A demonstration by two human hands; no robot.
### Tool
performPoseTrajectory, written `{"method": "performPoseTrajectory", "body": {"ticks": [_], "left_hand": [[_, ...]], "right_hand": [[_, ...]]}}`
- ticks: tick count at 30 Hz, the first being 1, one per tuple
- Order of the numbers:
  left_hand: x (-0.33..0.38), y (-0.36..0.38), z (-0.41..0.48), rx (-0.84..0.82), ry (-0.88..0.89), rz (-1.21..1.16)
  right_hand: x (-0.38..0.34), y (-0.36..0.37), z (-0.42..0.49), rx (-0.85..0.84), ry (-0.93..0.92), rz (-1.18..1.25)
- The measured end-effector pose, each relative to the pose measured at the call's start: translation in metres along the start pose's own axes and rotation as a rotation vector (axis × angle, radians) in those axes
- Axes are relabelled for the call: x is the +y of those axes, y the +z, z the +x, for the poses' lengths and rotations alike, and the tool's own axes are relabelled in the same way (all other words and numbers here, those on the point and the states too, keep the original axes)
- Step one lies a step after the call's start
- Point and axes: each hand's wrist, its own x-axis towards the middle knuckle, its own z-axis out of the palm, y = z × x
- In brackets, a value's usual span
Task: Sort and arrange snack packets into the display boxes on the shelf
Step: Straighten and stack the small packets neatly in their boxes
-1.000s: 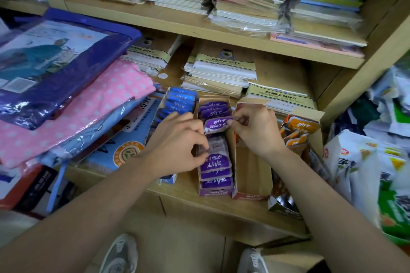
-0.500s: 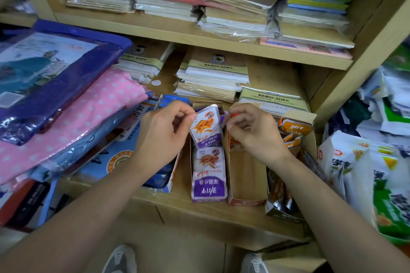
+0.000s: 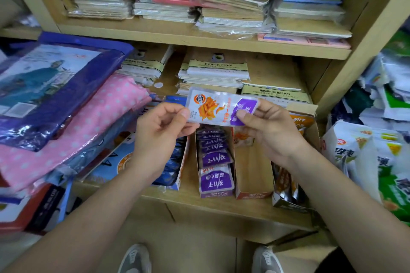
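A silver snack packet (image 3: 218,108) with a purple end and an orange picture is held sideways above the shelf. My left hand (image 3: 162,126) pinches its left end and my right hand (image 3: 269,127) pinches its purple right end. Below it stands a narrow display box of purple packets (image 3: 214,162), stacked in a row. Left of that is a box of blue packets (image 3: 175,162), partly hidden by my left hand. To the right lies an orange box (image 3: 253,175) that looks mostly bare inside, then a box of orange and brown packets (image 3: 299,122).
Pink dotted and blue wrapped bundles (image 3: 73,117) lie at the left on the wooden shelf (image 3: 199,199). Paper stacks (image 3: 217,71) sit behind the boxes, notebooks (image 3: 233,6) on the shelf above. Large white and green snack bags (image 3: 366,157) crowd the right side.
Both hands lifted one packet out of the purple box, raised it and turned it sideways, printed face up.
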Motion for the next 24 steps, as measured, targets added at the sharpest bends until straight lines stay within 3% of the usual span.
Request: {"method": "performPoseTrajectory", "body": {"ticks": [3,8,14,19,22,24], "left_hand": [[-0.004,-0.008,-0.002,-0.059,0.078,0.262],[-0.013,-0.023,-0.011,-0.198,0.365,0.692],[-0.032,-0.027,-0.009,-0.416,0.490,1.129],[-0.036,-0.017,-0.005,-0.381,0.609,1.204],[-0.037,-0.014,-0.003,-0.355,0.667,1.130],[-0.035,-0.012,0.001,-0.295,0.611,1.074]], "right_hand": [[-0.007,-0.003,-0.002,0.055,-0.108,-0.073],[-0.027,-0.019,-0.015,-0.009,-0.434,-0.556],[-0.033,-0.021,-0.022,-0.226,-0.450,-0.782],[-0.031,-0.020,-0.025,-0.364,-0.381,-0.920],[-0.038,-0.019,-0.029,-0.258,-0.445,-0.741],[-0.044,-0.020,-0.031,-0.191,-0.469,-0.625]]}}
